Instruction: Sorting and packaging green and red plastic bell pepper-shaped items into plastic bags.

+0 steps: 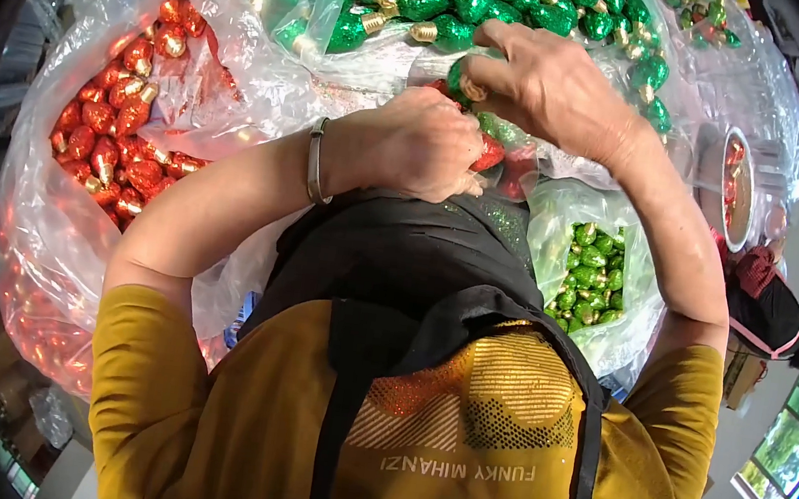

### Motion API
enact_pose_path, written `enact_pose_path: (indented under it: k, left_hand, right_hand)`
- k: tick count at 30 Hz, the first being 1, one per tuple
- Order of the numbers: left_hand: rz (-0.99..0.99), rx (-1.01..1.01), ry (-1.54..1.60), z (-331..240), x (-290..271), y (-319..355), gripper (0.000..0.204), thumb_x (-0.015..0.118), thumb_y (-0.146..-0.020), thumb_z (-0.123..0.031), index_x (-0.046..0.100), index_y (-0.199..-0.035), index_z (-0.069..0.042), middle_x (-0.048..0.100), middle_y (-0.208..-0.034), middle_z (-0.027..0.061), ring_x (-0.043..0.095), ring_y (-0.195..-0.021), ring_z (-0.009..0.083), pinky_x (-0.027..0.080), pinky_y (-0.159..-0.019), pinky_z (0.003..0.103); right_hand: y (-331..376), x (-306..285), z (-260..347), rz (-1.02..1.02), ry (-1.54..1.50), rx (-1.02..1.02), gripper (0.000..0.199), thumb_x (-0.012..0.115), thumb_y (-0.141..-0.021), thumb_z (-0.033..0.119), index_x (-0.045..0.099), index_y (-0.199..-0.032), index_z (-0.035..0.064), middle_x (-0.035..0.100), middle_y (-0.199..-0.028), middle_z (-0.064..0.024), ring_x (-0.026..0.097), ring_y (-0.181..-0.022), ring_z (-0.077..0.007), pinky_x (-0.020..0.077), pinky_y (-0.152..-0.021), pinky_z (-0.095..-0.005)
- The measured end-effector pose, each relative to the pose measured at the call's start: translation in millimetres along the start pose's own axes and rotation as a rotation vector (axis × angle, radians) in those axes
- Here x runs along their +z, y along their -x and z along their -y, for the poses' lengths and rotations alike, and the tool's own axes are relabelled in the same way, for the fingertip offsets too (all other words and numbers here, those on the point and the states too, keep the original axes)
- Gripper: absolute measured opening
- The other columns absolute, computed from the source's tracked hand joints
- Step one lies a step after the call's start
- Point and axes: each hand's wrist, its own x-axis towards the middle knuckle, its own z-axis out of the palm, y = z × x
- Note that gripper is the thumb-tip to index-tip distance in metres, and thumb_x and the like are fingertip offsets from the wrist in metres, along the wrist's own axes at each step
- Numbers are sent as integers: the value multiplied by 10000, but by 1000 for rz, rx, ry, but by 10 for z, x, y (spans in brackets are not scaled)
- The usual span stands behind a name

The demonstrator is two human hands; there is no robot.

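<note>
your right grip [566, 89] pinches a green bulb [455, 79]; left grip [418, 143] curled, hold unclear. bulb probably light, brittle: take gently mid-body.

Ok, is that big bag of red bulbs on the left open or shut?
Open: the bag's mouth is spread wide, and the red bulbs show through it.

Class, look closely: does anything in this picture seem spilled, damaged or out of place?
Glitter specks are scattered on the black apron near the left hand, odd against the otherwise plain dark cloth. No damage stands out.
</note>
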Motion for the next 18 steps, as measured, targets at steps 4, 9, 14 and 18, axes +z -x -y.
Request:
enact_pose_path:
  k: [4, 9, 14, 18]
  left_hand:
    - [-71, 78, -14, -6, 5, 68, 348, 629, -798, -356, 612, -738, -14, 589, -668, 137, 617, -680, 280, 464, -617, 360]
    - [-329, 147, 14, 73, 106, 65, 331, 646, -777, -340, 613, -696, -21, 593, -685, 133, 617, -670, 257, 460, -594, 359]
    - [-258, 190, 44, 68, 155, 70, 299, 649, -772, -307, 594, -656, -36, 589, -699, 120, 615, -674, 245, 457, -572, 354]
    - [-356, 231, 8, 141, 170, 49, 252, 657, -754, -272, 586, -647, -56, 568, -671, 83, 596, -645, 229, 451, -549, 351]
  right_hand:
    - [57, 38, 113, -104, 319, -241, 164, 641, -757, 185, 559, -843, 72, 608, -826, -74, 597, -679, -246, 463, -587, -392]
    - [66, -48, 325, 475, 541, 24, 125, 580, -775, 159, 639, -846, 74, 593, -859, -48, 600, -809, -215, 474, -654, -326]
    - [-177, -58, 464, 875, 431, 95, 123, 604, -772, 172, 665, -786, 67, 631, -842, -90, 626, -844, -223, 493, -663, -334]
    - [-282, 104, 434, 946, 533, 119, 133, 638, -761, 196, 677, -811, 79, 651, -870, -113, 639, -861, -224, 500, -648, -321]
